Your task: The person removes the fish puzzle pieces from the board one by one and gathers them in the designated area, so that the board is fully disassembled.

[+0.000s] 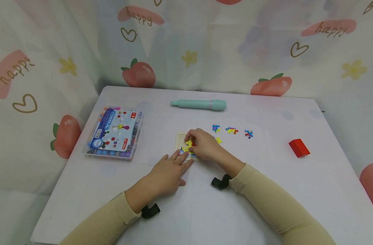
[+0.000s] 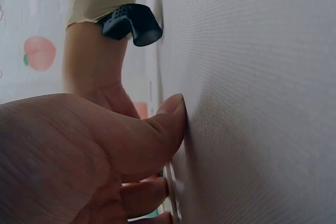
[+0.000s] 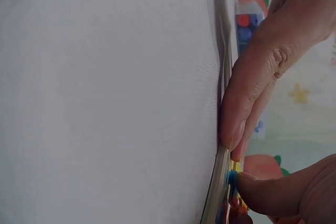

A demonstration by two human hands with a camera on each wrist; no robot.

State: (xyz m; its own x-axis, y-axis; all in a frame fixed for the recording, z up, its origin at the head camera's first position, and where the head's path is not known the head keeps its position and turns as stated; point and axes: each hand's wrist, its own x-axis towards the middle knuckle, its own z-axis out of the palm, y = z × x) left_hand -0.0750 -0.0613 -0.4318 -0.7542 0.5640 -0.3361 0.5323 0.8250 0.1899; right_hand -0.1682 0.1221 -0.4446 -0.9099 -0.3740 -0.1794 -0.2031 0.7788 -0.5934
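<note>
- Clock taken round the wooden puzzle tray (image 1: 180,138), twelve toward the curtain: the tray lies flat mid-table with yellow, red and blue pieces (image 1: 188,143) in it, partly hidden by the hands.
- Left hand (image 1: 168,172) at seven o'clock, palm down, fingers stretched and spread, tips on the tray's near part; it grips nothing.
- Its thumb (image 2: 157,129) stands out from the fingers, its tip down by the white tabletop (image 2: 262,103) in the left wrist view.
- The left forearm, in a beige sleeve (image 1: 105,214), comes in from eight o'clock, a black wrist fitting (image 1: 151,211) at the cuff.
- Right hand (image 1: 202,144) at three o'clock, arched over the tray, forefinger bent down and thumb facing it across the pieces, only a small gap between them.
- In the right wrist view its thumb tip meets a blue edge among the pieces; whether it pinches one, I cannot tell.
- The right forearm runs in from four o'clock.
- Three loose pieces (image 1: 232,130) lie between two and three o'clock, past the right hand; another (image 1: 218,140), nearer, is partly covered by it.
</note>
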